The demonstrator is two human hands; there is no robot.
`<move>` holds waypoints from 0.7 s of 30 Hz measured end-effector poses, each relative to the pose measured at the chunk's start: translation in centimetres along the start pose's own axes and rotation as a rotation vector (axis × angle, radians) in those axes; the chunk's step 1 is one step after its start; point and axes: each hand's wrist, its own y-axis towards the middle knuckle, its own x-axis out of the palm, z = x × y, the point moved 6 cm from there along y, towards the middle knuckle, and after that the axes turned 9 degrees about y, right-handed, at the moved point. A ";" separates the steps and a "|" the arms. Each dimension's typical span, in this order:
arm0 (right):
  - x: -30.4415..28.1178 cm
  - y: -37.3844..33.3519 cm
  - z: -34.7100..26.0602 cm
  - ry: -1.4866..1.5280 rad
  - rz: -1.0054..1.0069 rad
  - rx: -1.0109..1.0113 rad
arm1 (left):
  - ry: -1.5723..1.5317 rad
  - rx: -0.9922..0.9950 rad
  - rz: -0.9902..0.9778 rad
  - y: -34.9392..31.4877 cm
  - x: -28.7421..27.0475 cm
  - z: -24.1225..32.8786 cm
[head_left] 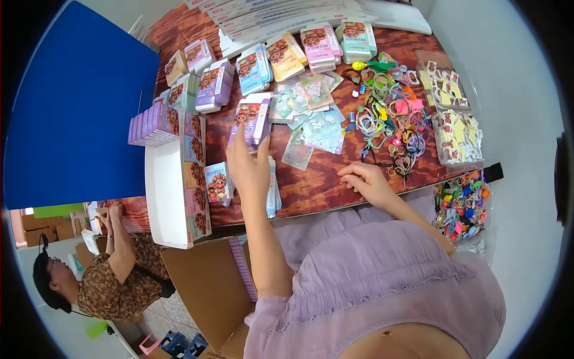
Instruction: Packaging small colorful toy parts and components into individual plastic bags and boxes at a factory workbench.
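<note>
My left hand reaches over the wooden-patterned table with fingers and thumb apart. Its fingertips touch the near end of a small stack of purple card boxes. By its wrist stand a light-blue box and, partly hidden behind my forearm, more pale blue boxes. My right hand rests near the table's front edge, its fingers loosely bent and apart, with nothing visible in it. Between the hands lie pastel picture cards, fanned out and overlapping. A pile of colourful bands and small trinkets spreads beyond my right hand.
Stacks of purple, blue, yellow, pink and green boxes line the back. A white display tray stands at left. Clear trays of small stickers are at right. Below are an open carton and a trinket bag. Another person sits at left.
</note>
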 end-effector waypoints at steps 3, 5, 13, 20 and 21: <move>-0.6 -0.8 0.6 0.045 0.065 0.037 | 0.061 -0.122 -0.227 -5.5 0.5 -2.5; -0.6 -0.3 0.1 0.026 0.049 0.082 | 0.219 -0.053 -0.150 -7.6 0.8 -2.7; 0.5 0.8 -0.5 -0.201 -0.019 -0.128 | 0.210 -0.096 -0.040 -8.5 1.2 -4.1; 2.2 1.2 -2.2 0.065 -0.040 0.007 | 0.030 0.134 0.033 -8.9 -0.8 2.6; 3.1 1.5 -2.8 0.192 -0.080 0.080 | 0.046 0.205 -0.019 -9.3 0.1 4.2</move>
